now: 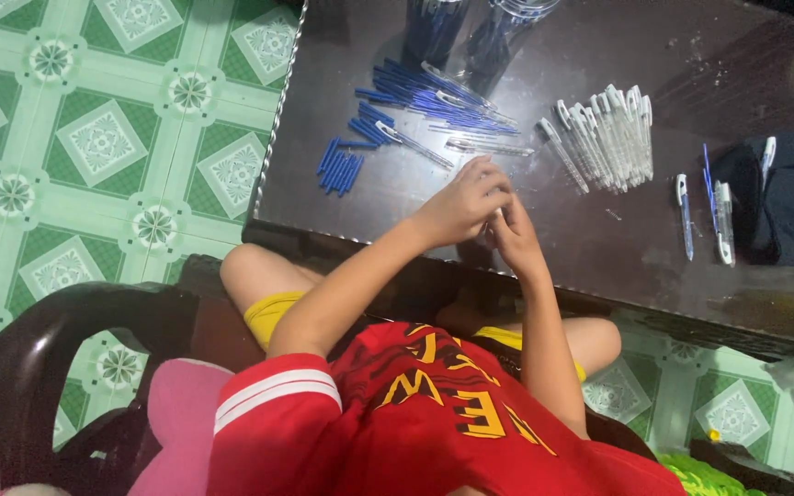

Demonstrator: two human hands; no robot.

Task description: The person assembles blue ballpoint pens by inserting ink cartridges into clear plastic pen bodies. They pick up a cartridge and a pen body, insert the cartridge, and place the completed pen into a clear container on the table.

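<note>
While both hands meet at desk [599,239] edge, left hand [464,204] and right hand [513,237] fingers pinch a barely visible pen part; clear barrels [604,138] lie at one o'clock, nearer the right.

Both forearms reach forward and converge. The left hand [461,204] curls, fingers bent inward, knuckles up. The right hand [514,234] meets it from below, fingertips pressed together with the left's.

The person wears a red short-sleeved shirt [415,413] with two white stripes round the sleeve [273,390] hem and large yellow-and-black lettering across the front. Yellow shorts [270,314] show at both thighs. Both forearms, the left hand [463,204], the right hand [515,237] and the knees are bare.
</note>
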